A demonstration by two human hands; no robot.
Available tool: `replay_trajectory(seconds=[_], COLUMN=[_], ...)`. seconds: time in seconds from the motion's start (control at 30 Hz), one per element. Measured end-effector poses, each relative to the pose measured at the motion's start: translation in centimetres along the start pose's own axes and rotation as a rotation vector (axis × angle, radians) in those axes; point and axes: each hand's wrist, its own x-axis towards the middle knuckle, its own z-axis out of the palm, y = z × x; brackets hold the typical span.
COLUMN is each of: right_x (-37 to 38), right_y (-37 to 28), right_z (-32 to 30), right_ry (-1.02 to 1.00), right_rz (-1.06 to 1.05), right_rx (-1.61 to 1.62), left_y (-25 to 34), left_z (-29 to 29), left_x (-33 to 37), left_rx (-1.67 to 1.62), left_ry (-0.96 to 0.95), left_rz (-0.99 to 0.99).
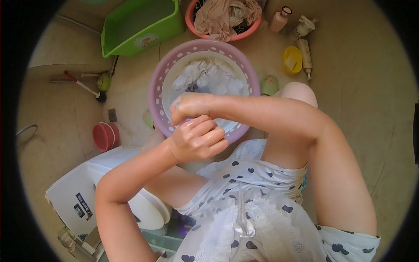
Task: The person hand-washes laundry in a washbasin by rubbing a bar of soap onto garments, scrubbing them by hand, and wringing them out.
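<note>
My left hand (pixel 199 137) is closed in a wet fist over the near rim of a round mauve basin (pixel 156 87) with white dots. Just beyond it, my right hand (pixel 190 106) is curled shut and crosses over from the right, wearing a ring. Between the two hands shows a small patch of something purple, mostly hidden, so its kind cannot be made out. White cloth (pixel 205 74) lies bunched in the water inside the basin, with a small dark patch near its lower edge.
A green tub (pixel 144 43) and a coral basin (pixel 189 22) of clothes (pixel 220 19) stand behind. To the right are a pink bottle (pixel 279 21), a yellow dish (pixel 291 61) and a tube (pixel 304 56). A red bucket (pixel 104 136), brush (pixel 85 87) and white toilet (pixel 98 174) are on the left.
</note>
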Motion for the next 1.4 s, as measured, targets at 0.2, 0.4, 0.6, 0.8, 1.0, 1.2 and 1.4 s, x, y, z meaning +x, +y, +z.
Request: replay_trajectory(seconds=[0.2, 0.4, 0.6, 0.8, 1.0, 1.2, 1.4], right_x=[0.4, 1.9, 4.0, 5.0, 6.8, 2.4, 0.3], right_y=[1.3, 3.2, 6.5, 7.8, 6.9, 2.7, -2.2], right_z=[0.6, 0.8, 1.4, 1.8, -0.4, -6.7, -8.4], right_ry=[0.007, 0.022, 0.064, 0.136, 0.168, 0.175, 0.364], right_rz=[0.067, 0.003, -0.049, 0.134, 0.407, 0.207, -0.337], right_rx=[-0.239, -0.581, -0.741, -0.770, -0.597, 0.103, 0.311], left_y=[0.8, 1.0, 2.4, 2.1, 0.9, -1.8, -4.0], left_z=[2.2, 4.7, 9.1, 12.2, 8.2, 1.8, 0.2], left_x=[-1.7, -2.4, -3.9, -5.1, -1.0, -2.8, -4.8], left_rx=[0.000, 0.053, 0.111, 0.080, -0.373, 0.107, -0.208], left_ry=[-0.232, -0.595, -1.100, -1.052, -0.859, -0.213, 0.500], left_rz=[0.126, 0.249, 0.230, -0.112, -0.762, -0.325, -1.138])
